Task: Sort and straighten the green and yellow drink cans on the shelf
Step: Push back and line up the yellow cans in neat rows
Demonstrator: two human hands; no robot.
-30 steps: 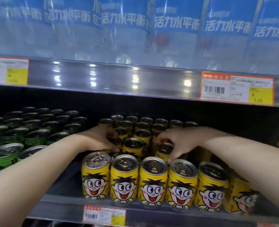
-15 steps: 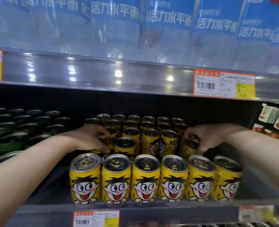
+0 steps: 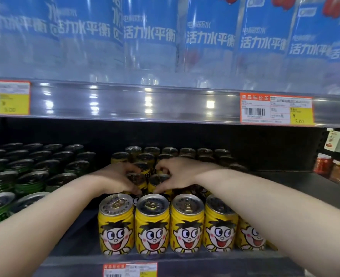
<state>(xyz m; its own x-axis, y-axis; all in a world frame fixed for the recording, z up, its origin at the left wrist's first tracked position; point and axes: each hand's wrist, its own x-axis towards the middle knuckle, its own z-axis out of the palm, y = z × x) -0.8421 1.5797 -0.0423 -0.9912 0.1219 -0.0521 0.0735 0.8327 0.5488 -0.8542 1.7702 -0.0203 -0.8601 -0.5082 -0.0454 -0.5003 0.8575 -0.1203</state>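
With the left hand (image 3: 117, 179) closed round one yellow can (image 3: 134, 179) and the right hand (image 3: 178, 174) round its neighbour (image 3: 158, 181) in the shelf's second row, a careless nudge could topple the front row (image 3: 186, 222) off the shelf (image 3: 75, 246)

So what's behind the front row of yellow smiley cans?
More yellow cans, standing in rows toward the dark back. The left hand and right hand each cup a second-row can. The hands and forearms cover other cans there, so how they stand can't be seen.
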